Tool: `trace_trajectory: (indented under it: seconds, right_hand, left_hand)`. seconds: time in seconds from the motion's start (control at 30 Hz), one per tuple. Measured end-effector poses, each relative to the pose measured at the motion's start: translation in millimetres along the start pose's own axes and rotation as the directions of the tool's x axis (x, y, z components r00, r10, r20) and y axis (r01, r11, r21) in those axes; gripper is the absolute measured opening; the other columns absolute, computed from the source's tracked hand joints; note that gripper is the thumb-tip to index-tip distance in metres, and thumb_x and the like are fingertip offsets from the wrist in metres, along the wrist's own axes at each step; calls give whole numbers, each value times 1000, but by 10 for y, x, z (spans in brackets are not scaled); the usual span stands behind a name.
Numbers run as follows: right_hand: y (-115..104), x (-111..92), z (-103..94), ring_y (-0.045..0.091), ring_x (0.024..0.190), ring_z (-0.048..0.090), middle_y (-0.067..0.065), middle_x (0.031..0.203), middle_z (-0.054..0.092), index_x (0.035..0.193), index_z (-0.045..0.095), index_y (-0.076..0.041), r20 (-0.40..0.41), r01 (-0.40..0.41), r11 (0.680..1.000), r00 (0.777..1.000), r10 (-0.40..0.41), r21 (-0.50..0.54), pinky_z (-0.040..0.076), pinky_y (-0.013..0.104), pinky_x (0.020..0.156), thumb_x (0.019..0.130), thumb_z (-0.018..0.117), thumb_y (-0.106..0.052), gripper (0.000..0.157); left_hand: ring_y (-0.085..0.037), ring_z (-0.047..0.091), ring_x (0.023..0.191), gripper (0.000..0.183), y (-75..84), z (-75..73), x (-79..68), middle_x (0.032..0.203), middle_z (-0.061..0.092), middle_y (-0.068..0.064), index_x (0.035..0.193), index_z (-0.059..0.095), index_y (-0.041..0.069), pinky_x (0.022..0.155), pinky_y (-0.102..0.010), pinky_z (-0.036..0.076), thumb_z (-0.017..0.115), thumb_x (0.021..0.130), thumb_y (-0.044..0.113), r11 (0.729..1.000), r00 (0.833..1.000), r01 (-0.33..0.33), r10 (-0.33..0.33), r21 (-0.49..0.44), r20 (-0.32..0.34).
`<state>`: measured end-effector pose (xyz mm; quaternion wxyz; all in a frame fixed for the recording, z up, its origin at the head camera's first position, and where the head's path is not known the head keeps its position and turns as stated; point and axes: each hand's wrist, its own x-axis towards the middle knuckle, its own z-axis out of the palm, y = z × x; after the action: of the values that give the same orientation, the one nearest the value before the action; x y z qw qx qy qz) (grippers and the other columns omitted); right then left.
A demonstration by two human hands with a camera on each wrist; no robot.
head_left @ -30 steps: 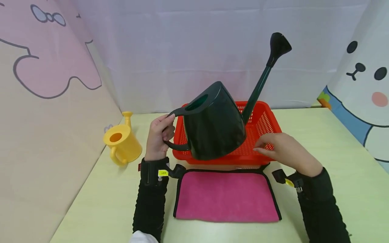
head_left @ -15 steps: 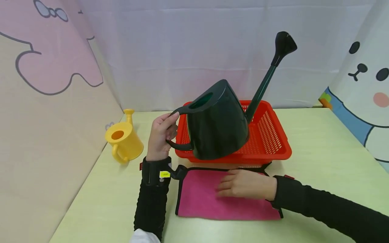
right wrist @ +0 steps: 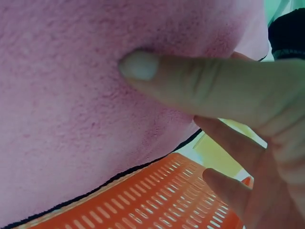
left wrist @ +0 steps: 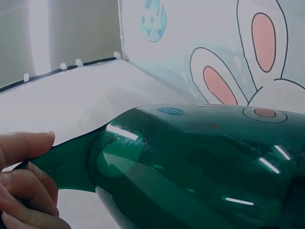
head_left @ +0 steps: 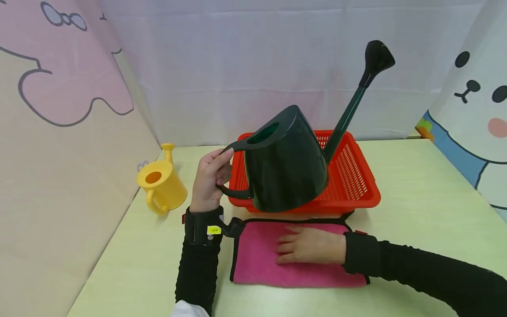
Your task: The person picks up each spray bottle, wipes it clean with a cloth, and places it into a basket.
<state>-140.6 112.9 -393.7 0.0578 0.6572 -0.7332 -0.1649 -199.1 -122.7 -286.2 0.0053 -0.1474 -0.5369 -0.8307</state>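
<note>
A creased whitish cloth (head_left: pixel 245 66) hangs behind the far edge of the pale tabletop (head_left: pixel 420 189); a cream wall covering (head_left: pixel 51 189) with a pink cartoon figure (head_left: pixel 75 83) runs down the left edge, and a white cartoon animal (head_left: pixel 481 105) peers over by the far right corner.

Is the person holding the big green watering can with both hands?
No, only the left hand grips the green watering can, while the right hand touches the pink cloth.
</note>
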Motion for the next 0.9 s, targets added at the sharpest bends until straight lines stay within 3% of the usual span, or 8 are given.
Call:
trace_trajectory:
  seconds: [0.13, 0.27, 0.4, 0.5, 0.63, 0.73, 0.9]
  right_hand:
    - [-30, 1, -13, 9, 102, 49, -14, 109, 59, 117, 55, -31, -18, 3, 999, 1000, -4, -45, 41, 35, 93, 82, 59, -26, 36]
    - [-24, -17, -4, 6, 91, 48, -14, 96, 59, 101, 59, -29, -26, 25, 998, 999, -27, -62, 42, 30, 90, 82, 58, -30, 19]
    - [-6, -63, 1, 6, 84, 47, -12, 85, 57, 85, 62, -27, -58, 21, 1000, 998, -22, -23, 42, 27, 84, 82, 59, -29, 5]
    - [-6, -111, -23, 7, 88, 48, -10, 87, 57, 83, 65, -25, -85, 14, 1000, 996, -12, 23, 43, 27, 85, 82, 59, -25, 7]
    - [-22, -187, -122, 8, 102, 51, -10, 102, 61, 97, 64, -22, -80, -28, 992, 996, 39, 125, 42, 33, 93, 82, 58, -21, 16]
    - [-10, -256, -253, 5, 101, 51, -10, 102, 61, 105, 60, -22, -87, -90, 969, 990, 113, 231, 42, 35, 94, 81, 59, -17, 25]
    - [57, -415, -538, 4, 93, 48, -9, 97, 57, 110, 56, -24, -107, -183, 910, 966, 238, 371, 46, 27, 83, 76, 63, -14, 36]
  left_hand:
    - [-13, 29, 39, 20, 14, 5, -6, 45, 36, 4, 66, 53, 10, 40, -20, 23, 61, 81, 21, 1000, 1000, 5, -5, 1, -1]
    - [-15, 29, 40, 20, 26, 6, -14, 45, 37, 3, 69, 54, 7, 40, -21, 23, 63, 79, 21, 1000, 1000, 15, -15, -2, -10]
    - [-17, 28, 41, 17, 30, 9, -20, 45, 37, 3, 69, 56, 9, 41, -21, 24, 62, 80, 22, 1000, 1000, 21, -21, 1, -3]
    - [-15, 29, 41, 15, 33, 17, -25, 46, 37, 3, 70, 56, 10, 41, -21, 24, 61, 81, 20, 1000, 1000, 26, -26, -2, 9]
    - [-14, 30, 41, 15, 36, 25, -36, 46, 37, 3, 71, 55, 9, 41, -21, 24, 60, 82, 18, 999, 999, 36, -36, -4, 11]
    - [-14, 30, 40, 15, 45, 24, -41, 45, 36, 4, 70, 55, 10, 41, -21, 23, 60, 82, 18, 999, 999, 36, -36, 14, 3]
    - [-13, 30, 41, 15, 63, 22, -39, 46, 35, 4, 69, 56, 12, 41, -21, 22, 60, 82, 19, 999, 999, 35, -35, 34, 6]
